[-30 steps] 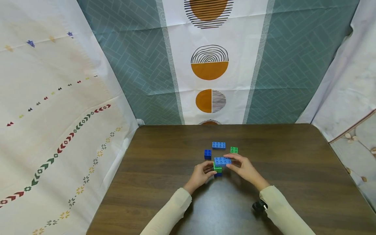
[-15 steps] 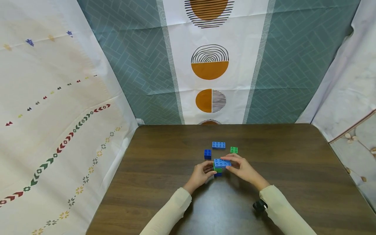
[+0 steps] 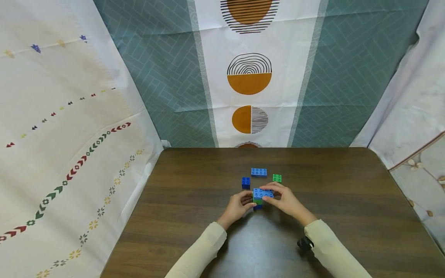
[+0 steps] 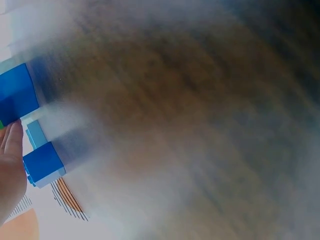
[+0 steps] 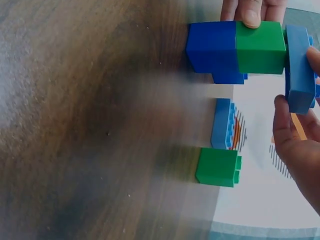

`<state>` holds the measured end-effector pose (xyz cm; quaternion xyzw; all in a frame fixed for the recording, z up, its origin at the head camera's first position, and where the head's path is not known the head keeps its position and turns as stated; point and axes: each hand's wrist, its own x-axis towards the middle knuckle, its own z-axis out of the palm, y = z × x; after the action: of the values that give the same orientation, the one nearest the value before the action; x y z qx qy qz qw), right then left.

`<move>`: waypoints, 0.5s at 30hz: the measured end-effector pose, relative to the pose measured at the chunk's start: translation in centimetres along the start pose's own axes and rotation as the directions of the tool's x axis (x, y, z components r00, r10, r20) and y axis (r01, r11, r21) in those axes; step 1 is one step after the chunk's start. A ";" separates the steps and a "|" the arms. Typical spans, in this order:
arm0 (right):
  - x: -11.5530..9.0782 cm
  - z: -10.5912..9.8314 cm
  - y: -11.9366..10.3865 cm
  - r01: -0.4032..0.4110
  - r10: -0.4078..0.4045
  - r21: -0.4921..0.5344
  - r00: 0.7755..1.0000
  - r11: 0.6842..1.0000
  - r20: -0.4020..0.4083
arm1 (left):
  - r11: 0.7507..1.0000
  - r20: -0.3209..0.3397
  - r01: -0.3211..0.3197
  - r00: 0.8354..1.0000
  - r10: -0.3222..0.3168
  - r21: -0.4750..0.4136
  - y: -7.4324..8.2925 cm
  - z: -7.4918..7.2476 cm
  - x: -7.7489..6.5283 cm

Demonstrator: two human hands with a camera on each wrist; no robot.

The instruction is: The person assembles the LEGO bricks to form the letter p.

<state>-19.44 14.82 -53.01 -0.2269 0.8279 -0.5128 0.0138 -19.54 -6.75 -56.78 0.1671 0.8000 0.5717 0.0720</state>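
A green toy building brick [image 5: 261, 49] stands on a dark blue brick [image 5: 211, 47], forming a small stack on the table. My left hand [image 3: 234, 209] grips this stack from the left, fingertips on the green brick. My right hand [image 3: 288, 200] pinches a long light blue brick [image 3: 263, 193] between thumb and fingers, over the green brick. In the right wrist view a narrow gap with studs shows between the light blue and green bricks. The light blue brick reaches out to the right past the stack. In the left wrist view, the stack's dark blue brick [image 4: 17, 95] shows above my fingers.
Behind the stack lie a separate dark blue brick [image 3: 245, 183], another long light blue brick [image 3: 259, 172] and a small green brick [image 3: 277, 178]. The wooden table [image 3: 194, 170] ends at a patterned cloth [image 3: 174, 96]. A black device [image 3: 305, 244] sits at my right wrist.
My right hand has lowered the light blue brick slightly, bringing it squarer over the green brick. Its thumb has shifted left along the brick's front. My left hand has stayed on the stack.
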 end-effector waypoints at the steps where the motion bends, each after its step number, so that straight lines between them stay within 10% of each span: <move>1: 0.1 0.0 0.0 0.000 0.000 -0.004 1.000 1.000 0.002 | 1.000 0.001 -0.001 1.000 0.001 0.003 0.0 0.0 0.0; 15: 0.3 0.0 -0.2 0.046 -0.045 -0.057 0.999 0.997 0.020 | 0.999 0.014 -0.017 1.000 0.016 0.029 0.0 -0.2 0.0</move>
<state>-19.69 14.63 -52.78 -0.2507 0.8366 -0.4870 0.0031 -19.63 -6.92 -56.70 0.1788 0.8062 0.5596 0.0705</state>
